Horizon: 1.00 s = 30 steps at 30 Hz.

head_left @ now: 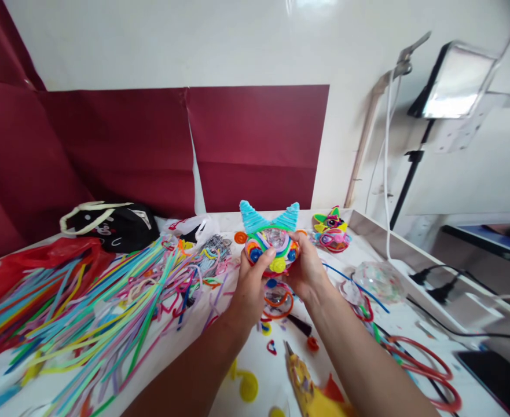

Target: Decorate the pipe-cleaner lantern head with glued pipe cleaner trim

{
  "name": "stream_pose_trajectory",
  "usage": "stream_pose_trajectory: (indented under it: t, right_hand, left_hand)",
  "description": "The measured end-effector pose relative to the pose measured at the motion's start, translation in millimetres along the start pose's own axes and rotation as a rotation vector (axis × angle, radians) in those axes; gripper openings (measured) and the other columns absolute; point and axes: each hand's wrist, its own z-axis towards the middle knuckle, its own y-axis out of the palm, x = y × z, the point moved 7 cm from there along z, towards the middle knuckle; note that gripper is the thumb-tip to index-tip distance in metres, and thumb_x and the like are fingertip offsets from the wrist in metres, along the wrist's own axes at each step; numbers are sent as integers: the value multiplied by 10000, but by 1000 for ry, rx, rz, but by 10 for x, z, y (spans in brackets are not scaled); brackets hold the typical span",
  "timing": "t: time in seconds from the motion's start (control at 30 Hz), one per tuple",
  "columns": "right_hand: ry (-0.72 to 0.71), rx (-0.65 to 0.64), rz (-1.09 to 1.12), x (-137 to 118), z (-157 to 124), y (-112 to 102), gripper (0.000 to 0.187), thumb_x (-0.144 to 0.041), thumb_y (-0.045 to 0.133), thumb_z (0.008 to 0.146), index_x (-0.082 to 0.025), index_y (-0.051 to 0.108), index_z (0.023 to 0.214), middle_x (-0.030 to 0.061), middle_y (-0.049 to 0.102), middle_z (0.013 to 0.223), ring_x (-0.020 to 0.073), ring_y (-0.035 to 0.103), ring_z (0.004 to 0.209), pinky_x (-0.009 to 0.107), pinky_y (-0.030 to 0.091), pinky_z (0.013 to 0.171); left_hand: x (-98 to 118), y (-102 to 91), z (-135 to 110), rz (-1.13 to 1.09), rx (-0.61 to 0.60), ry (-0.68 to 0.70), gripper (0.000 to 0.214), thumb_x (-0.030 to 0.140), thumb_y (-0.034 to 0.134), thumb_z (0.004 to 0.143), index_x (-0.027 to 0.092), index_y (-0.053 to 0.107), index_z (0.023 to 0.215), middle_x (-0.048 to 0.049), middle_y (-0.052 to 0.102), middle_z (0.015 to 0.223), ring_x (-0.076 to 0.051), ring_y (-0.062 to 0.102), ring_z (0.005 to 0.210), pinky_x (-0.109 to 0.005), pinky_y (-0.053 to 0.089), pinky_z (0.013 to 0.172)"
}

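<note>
Both my hands hold up a small round craft toy (272, 242) wrapped in coloured pipe cleaners, with two light-blue coiled horns on top and a clear glittery centre. My left hand (251, 285) grips its left side, thumb across the front near a yellow swirl. My right hand (307, 267) cups its right side. Under the toy, on the white table (415, 315), lie orange and blue pipe-cleaner coils (277, 298).
A large heap of coloured pipe cleaners (107, 307) covers the left of the table. A black bag (116, 225) sits behind it. A second finished toy (331, 231) stands at the back right, and a clear ball (378, 280) further right. A yellow glue gun (307, 385) lies near me. Cables and a lamp stand are at right.
</note>
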Motion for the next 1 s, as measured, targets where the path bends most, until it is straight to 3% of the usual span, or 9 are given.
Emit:
stream_pose_trajectory:
  t: [0.3, 0.8, 1.0]
  right_hand:
    - [4, 0, -35, 16, -7, -24, 237, -421, 606, 846, -211, 687, 920, 9, 731, 697, 210, 703, 723, 318, 565, 661]
    - [3, -23, -92, 11, -29, 0, 374, -499, 571, 882, -214, 686, 1096, 23, 750, 786, 197, 694, 711, 307, 560, 638]
    - [-9, -24, -165, 8, 10, -54, 404, -578, 579, 857, -226, 691, 1021, 30, 723, 785, 183, 658, 656, 293, 537, 569]
  left_hand:
    - [11, -26, 7, -10, 16, 7, 476, 296, 781, 802, 257, 592, 1238, -40, 714, 1199, -238, 665, 1162, -363, 528, 996]
    - [62, -6, 0, -63, 20, 18, 418, 284, 780, 792, 261, 604, 1170, -28, 727, 1165, -240, 665, 1171, -376, 521, 1007]
    - [90, -6, 20, -109, 35, -12, 480, 300, 791, 770, 252, 613, 1213, -39, 743, 1129, -263, 681, 1150, -418, 532, 1004]
